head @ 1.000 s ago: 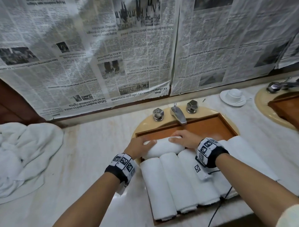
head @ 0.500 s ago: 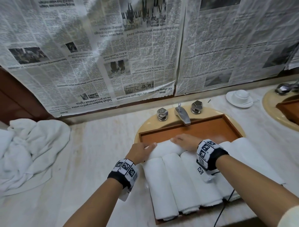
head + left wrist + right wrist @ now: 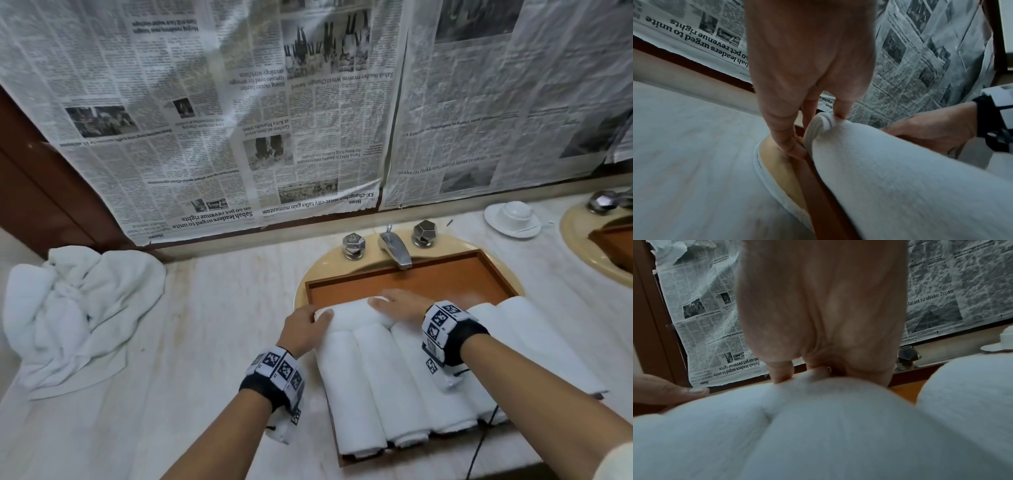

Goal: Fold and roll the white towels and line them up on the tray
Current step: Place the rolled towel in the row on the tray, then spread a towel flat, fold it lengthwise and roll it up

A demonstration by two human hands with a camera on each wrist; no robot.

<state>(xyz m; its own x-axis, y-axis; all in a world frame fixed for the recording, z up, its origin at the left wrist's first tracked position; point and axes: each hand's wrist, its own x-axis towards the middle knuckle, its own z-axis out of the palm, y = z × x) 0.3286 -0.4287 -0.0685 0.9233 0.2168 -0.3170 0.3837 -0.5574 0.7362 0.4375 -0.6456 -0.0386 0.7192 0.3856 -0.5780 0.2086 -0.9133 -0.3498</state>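
Both hands are on one rolled towel (image 3: 356, 311) that lies crosswise at the far ends of the lengthwise rolls in the wooden tray (image 3: 445, 281). At its left end, the left hand (image 3: 301, 329) curls its fingers round the spiral end of the roll, thumb on top. On the roll's right half, the right hand (image 3: 400, 305) lies palm down, fingers bent over the top; whether they grip or only press is hard to tell from the blurred wrist view. Left of everything, a heap of loose white towels (image 3: 78, 308) sits on the marble counter (image 3: 205, 342). Below the hands, the lengthwise rolls (image 3: 376, 383) lie side by side, touching, filling the near part of the tray. Beyond the tray stands a tap (image 3: 394, 248), and further right a cup on a saucer (image 3: 513, 217).
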